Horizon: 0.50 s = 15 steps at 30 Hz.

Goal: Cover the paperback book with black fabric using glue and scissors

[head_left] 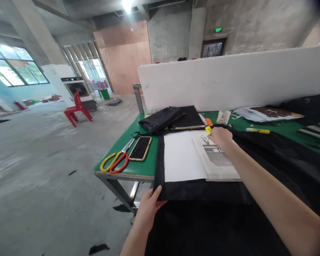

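Left hand (149, 208) pinches near-left corner of black cloth (202, 192) on green counter (149, 167), open book (200, 160) lying at 1 o'clock from it, long axis 9-to-3; right hand (220, 138), nearer the book, closes on yellow marker (208, 129) at its far edge.

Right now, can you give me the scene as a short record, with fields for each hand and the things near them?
left hand: pinches the near left edge of the black fabric
right hand: rests on the far edge of the open book, at a small yellow object; grip unclear
book: lies on the fabric, blank page left, printed page right
table: green; scissors and phone side by side, left of the fabric
behind: black bag, white partition
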Motion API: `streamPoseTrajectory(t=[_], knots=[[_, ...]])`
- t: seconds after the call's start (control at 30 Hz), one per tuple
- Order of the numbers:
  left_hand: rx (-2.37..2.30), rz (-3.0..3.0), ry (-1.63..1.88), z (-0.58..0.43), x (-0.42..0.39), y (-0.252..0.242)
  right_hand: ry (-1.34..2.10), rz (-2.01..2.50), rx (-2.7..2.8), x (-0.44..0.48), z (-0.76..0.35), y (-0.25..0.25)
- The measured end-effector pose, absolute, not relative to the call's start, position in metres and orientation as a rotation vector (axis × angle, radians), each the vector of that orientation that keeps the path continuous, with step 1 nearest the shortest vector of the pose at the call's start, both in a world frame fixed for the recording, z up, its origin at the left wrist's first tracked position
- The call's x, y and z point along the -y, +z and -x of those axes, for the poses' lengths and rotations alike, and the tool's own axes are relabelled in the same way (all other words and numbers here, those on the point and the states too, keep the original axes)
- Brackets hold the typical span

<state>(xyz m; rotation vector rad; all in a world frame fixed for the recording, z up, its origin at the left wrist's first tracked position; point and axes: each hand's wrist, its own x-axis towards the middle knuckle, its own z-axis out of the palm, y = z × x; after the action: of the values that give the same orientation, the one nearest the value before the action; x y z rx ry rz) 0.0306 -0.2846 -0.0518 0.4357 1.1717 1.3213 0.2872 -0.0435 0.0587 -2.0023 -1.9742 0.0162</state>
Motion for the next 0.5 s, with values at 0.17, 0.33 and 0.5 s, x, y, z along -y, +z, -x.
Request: streamPoseTrajectory(t=[0.17,0.33,0.5], knots=[[-1.169,-0.424,1.377,-0.034,0.287,-0.058,0.402,1.466,1.984,0.096,-0.247,0.061],[-1.079,-0.366,1.453,-0.041,0.292,-0.062,1.114,0.866,1.893,0.174,-0.187,0.044],[-1.013,-0.342,1.483,-0.046,0.3,-0.059,0.897,0.901,2.074,0.216,-0.149,0.012]])
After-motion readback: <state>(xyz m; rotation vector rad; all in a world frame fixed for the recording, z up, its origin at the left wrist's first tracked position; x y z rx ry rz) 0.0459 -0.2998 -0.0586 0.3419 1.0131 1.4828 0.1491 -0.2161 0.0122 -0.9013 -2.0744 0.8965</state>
